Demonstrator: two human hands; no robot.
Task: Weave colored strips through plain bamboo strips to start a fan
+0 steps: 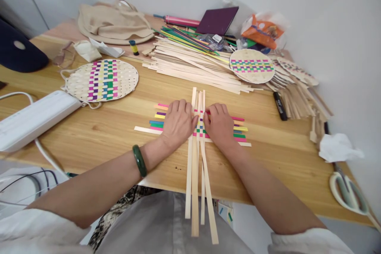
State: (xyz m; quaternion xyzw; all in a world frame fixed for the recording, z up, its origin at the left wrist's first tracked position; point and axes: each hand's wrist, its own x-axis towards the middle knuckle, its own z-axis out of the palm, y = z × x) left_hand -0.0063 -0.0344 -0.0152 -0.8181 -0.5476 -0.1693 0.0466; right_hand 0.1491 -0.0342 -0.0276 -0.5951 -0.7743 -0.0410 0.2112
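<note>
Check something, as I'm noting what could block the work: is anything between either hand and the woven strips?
Nothing visible is: the left hand and right hand already rest on the woven strips. The black marker lies off to the right.

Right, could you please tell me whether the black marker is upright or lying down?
Lying down: its long side rests along the wooden table.

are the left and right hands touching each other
Apart. The head view shows the left hand and right hand with a gap between them, where the woven strips show.
</note>
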